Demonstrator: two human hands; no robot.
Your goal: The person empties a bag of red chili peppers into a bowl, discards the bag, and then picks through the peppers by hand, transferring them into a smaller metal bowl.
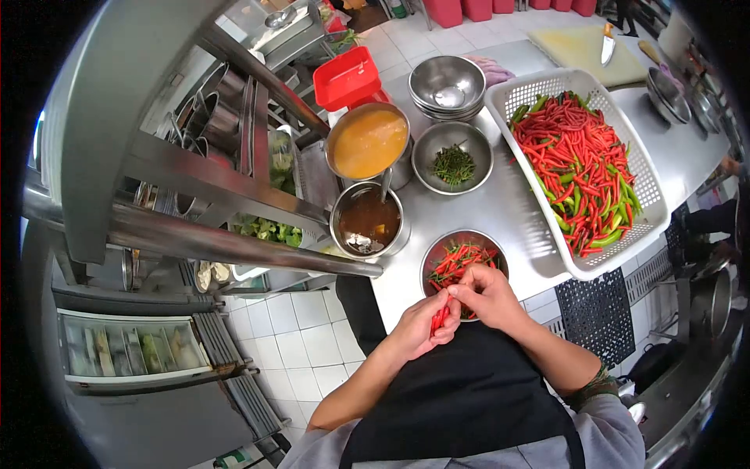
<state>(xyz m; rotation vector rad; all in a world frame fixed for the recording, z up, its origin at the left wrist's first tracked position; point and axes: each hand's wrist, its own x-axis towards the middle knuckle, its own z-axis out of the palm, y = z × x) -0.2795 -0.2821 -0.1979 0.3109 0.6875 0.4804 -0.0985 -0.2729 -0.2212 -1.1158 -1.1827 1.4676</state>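
Note:
My left hand (424, 327) is closed around several red chili peppers (440, 319), just over the near rim of a steel bowl (426, 266). Thumb and fingers of my right hand (488, 297) are pinched together and meet the left fingertips; what sits in that pinch is hidden. Inside the near bowl lie more red chilies (469, 258) with green stems on. Farther back, a second steel bowl (422, 166) has a small heap of green stems (453, 165) in it. To the right, a white perforated basket (551, 234) is piled with red and green chilies (574, 156).
Left of the bowls stand a pot of orange liquid (367, 144) and a pot of brown liquid (371, 215) with a ladle. Stacked steel bowls (447, 84), a red container (346, 78), and a cutting board (574, 51) with a knife (608, 45) are farther back. A metal shelf frame (234, 242) borders the left.

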